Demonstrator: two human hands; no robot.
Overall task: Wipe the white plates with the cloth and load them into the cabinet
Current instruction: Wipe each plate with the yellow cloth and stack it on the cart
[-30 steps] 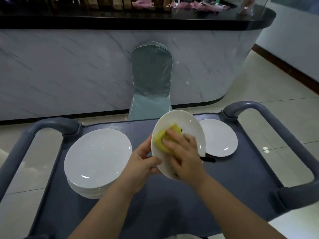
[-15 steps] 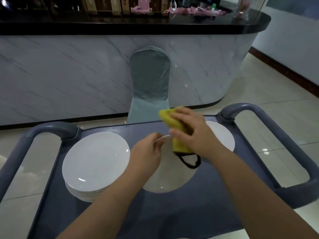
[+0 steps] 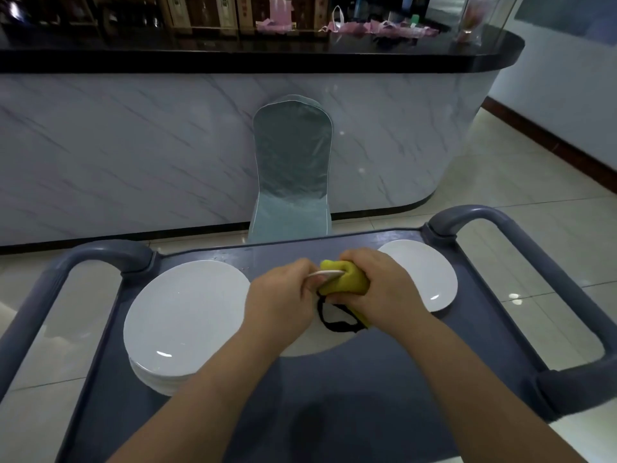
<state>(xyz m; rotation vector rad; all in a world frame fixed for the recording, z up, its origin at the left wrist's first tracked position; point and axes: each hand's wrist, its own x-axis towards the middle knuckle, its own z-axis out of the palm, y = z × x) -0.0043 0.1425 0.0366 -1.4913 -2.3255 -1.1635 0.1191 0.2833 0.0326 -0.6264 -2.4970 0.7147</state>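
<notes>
My left hand [image 3: 283,304] grips the far rim of a white plate [image 3: 310,344] held roughly flat over the grey cart top [image 3: 334,396]. My right hand [image 3: 384,289] holds a yellow cloth [image 3: 344,282] folded over that rim, a black loop hanging from the cloth. Most of the plate is hidden under both hands. A stack of white plates [image 3: 183,315] sits at the cart's left. A single white plate [image 3: 424,275] lies at the right behind my right hand.
The cart has grey tubular handles on the left [image 3: 50,295] and right [image 3: 534,262]. A covered chair [image 3: 292,172] stands just beyond the cart against a marble counter [image 3: 133,145] with a black top. Tiled floor opens to the right.
The plate went from tilted up, its face being wiped, to lying nearly flat. My right hand moved the cloth from the face to the far rim and closed over it.
</notes>
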